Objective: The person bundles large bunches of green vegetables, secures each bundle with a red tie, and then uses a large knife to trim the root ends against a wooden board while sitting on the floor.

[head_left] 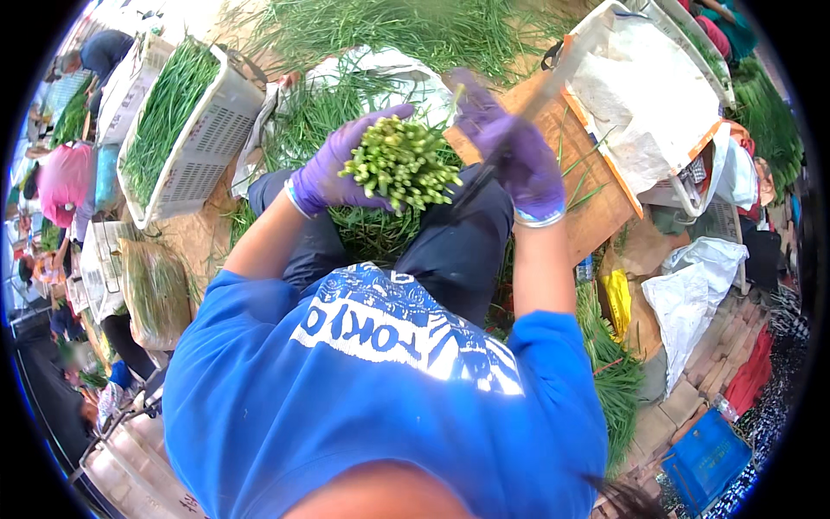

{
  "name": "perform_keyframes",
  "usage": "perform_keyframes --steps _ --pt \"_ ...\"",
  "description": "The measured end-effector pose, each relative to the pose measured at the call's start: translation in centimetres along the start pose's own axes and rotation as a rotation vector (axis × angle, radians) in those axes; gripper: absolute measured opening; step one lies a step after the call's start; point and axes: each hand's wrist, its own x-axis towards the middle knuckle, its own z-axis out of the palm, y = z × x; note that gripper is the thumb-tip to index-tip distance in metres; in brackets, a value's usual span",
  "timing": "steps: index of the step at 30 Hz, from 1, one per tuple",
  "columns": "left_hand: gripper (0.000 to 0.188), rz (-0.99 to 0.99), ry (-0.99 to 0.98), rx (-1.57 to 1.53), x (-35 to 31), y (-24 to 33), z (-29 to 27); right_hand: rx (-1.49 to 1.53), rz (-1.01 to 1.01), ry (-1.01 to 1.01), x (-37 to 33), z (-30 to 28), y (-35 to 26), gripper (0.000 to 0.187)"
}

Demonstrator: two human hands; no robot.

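Blue printed shirt [346, 381] nearest; purple-gloved left hand [331, 170] wraps a pale-green stem bundle [401, 160]; purple-gloved right hand [523, 169] blurs, its grip I can't tell. White plastic crate [201, 130] left, brown wooden board [592, 208] right, green leaves [398, 30] strewn far.

One wide fisheye view, from the left of two head-worn cameras, looks steeply down. The person's blue shirt [346, 406] lies nearest, filling the lower middle; the left hand [333, 169] and right hand [527, 164] are farther off, above centre. Ahead, it reaches past the left corner of the wooden board [596, 212] to loose grass [406, 30].
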Motion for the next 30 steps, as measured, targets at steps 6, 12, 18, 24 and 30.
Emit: perform_keyframes --steps 6,12,18,24,30 --pt "0.097 0.078 -0.008 0.216 -3.4 3.0 0.7 -0.119 0.142 -0.121 0.6 5.7 2.5 0.031" --pt "0.097 -0.228 -0.004 -0.142 -7.4 -0.5 2.2 0.097 -0.327 0.123 -1.8 7.9 -0.8 0.022" --pt "0.096 -0.25 0.076 -0.133 -8.0 -4.9 1.8 -0.219 -0.691 0.338 -7.8 3.1 -15.7 0.04" --pt "0.093 -0.224 -0.053 0.511 -1.6 -1.0 -0.4 -0.865 -0.443 1.001 -12.3 -9.7 -12.9 0.043" --pt "0.085 0.035 -0.124 1.155 7.7 0.7 5.1 -0.712 -0.335 1.061 -15.5 -14.1 -9.9 0.042"
